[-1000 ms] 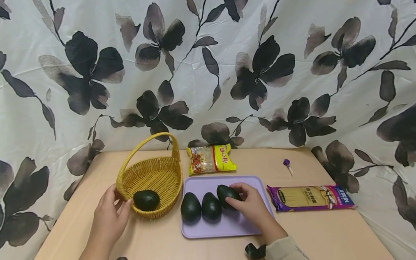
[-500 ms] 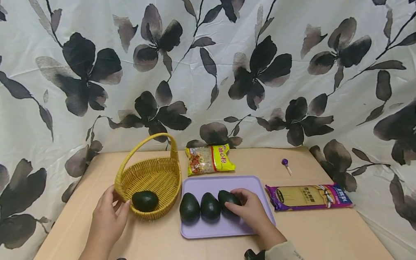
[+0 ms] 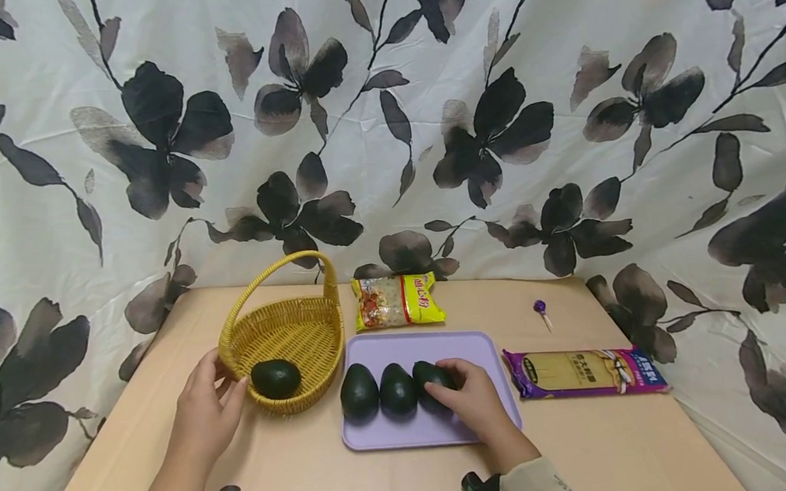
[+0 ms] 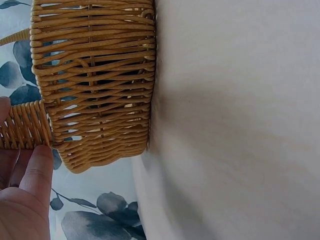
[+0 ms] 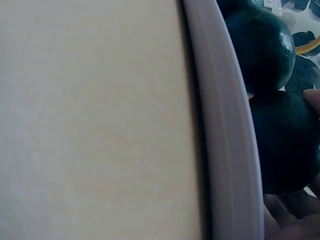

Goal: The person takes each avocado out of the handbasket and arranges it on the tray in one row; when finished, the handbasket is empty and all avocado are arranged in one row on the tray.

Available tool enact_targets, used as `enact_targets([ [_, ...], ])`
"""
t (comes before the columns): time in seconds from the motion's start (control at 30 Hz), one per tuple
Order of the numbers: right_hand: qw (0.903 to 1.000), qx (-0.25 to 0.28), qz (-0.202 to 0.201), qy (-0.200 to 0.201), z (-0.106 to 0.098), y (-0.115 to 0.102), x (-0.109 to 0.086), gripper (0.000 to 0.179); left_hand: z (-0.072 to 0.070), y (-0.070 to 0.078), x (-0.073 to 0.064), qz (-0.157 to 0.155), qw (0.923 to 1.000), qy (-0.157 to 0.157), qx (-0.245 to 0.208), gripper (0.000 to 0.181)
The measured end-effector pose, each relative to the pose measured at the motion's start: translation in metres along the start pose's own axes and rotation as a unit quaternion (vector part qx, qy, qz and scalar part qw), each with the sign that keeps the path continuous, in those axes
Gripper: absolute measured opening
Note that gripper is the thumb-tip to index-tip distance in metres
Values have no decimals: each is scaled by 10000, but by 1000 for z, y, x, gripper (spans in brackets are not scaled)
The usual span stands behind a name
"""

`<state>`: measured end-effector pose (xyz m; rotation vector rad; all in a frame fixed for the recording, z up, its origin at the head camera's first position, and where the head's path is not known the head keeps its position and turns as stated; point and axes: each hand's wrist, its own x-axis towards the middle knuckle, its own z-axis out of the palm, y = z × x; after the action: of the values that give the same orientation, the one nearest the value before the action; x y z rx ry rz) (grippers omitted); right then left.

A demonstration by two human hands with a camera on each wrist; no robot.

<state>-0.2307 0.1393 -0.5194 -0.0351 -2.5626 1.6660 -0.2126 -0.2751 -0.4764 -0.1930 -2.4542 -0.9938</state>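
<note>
My left hand (image 3: 206, 402) grips the lower part of the handle on the yellow wicker basket (image 3: 309, 331); in the left wrist view, its fingers (image 4: 37, 175) lie around the woven handle (image 4: 22, 125). One dark green avocado (image 3: 276, 379) lies in the basket's near left part. My right hand (image 3: 475, 394) holds another avocado (image 3: 433, 385) by its right side, on the lilac tray (image 3: 427, 434). To its left stand a middle avocado (image 3: 398, 391) and a left avocado (image 3: 360, 393), in a row. In the right wrist view, the held avocado (image 5: 285, 142) sits behind the tray rim.
Behind the tray lies a yellow noodle bag (image 3: 399, 301). A purple pasta packet (image 3: 586, 372) lies to the tray's right, with a purple lollipop (image 3: 541, 309) further back. A floral curtain (image 3: 382, 122) hangs behind the table (image 3: 315, 478).
My right hand has lowered the held avocado slightly and brought it in line with the two beside it. The left hand and the basket look unchanged.
</note>
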Motion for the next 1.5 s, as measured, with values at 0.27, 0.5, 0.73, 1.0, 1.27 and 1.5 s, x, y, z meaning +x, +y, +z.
enact_targets([
  [0.27,9998,-197,-55,-3,-1,-1,0,49,1,2,-1,-64,10000,-14,30,58],
  [0.5,9998,-151,-70,-71,-2,-1,0,51,1,2,-2,-30,10000,42,-24,58],
  [0.73,9996,-105,-246,-81,-2,-6,1,48,-1,2,-2,-7,10000,48,-9,58],
  [1.0,9987,-14,-503,-75,-4,-16,3,42,1,1,-2,-19,10000,-15,26,59],
  [1.27,9976,226,-641,-131,-2,-40,5,32,1,-1,-1,-22,10000,-27,55,59],
  [1.5,9948,342,-920,-285,3,-55,8,34,2,-1,-1,9,10000,-20,12,59],
])
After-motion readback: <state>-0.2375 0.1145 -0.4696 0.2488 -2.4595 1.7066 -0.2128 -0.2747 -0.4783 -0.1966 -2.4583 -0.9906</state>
